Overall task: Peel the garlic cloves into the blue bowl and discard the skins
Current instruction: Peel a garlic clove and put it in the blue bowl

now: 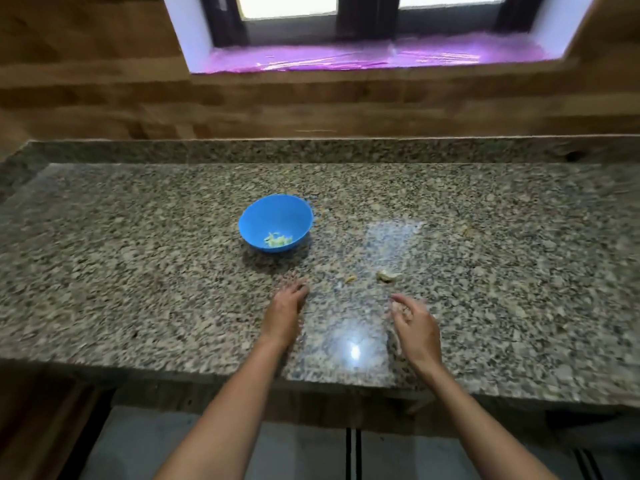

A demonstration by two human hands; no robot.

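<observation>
Both arms reach forward; left grip (285,306) flat, right grip (414,323) loosely curled, blurred.

the bowl (257,216) stands on the counter (138,271), with peeled cloves (278,240) in it. two garlic pieces (388,276) lie on the counter before it, to the right.

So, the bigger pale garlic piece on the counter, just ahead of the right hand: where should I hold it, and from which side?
Probably pinch the garlic piece across its short width, from above, with the right hand reaching from the near side. It lies flat on the counter, long axis roughly left to right, nothing touching it.
</observation>
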